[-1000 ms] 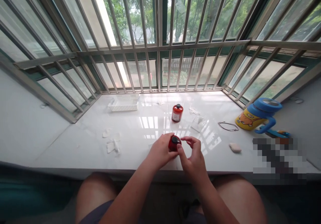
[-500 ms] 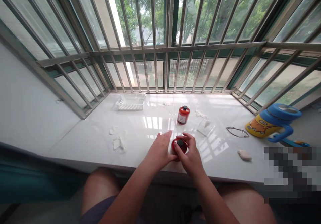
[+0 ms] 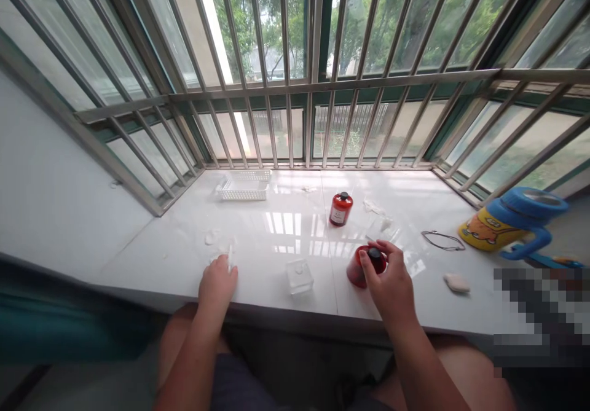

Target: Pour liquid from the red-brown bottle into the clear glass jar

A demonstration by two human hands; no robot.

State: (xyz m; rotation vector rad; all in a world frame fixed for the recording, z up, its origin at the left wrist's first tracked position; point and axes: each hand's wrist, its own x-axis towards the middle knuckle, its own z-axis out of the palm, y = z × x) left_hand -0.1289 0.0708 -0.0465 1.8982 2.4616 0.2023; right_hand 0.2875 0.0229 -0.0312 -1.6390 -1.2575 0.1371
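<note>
My right hand (image 3: pixel 393 279) grips a red bottle (image 3: pixel 356 271) with a black cap (image 3: pixel 374 255) by its top, thumb and fingers around the upper rim. The bottle is near the counter's front edge, tilted in view. My left hand (image 3: pixel 218 281) lies over some crumpled white scraps (image 3: pixel 231 252) at the left, thumb and index finger apart. Its fingertips partly hide the scraps. Between my hands sits a small clear box (image 3: pixel 299 277). A second red bottle (image 3: pixel 341 209) with a black cap and white label stands upright farther back.
A white perforated basket (image 3: pixel 244 193) stands by the window bars. Clear plastic wrapping (image 3: pixel 385 230), a dark cord loop (image 3: pixel 442 241) and a pale flat lump (image 3: pixel 456 284) lie to the right. A blue-and-yellow tumbler (image 3: pixel 502 223) rests there on its side.
My right hand has moved right with the red bottle. My left hand has left the bottle and gone left to the white scraps. The clear box now shows between them.
</note>
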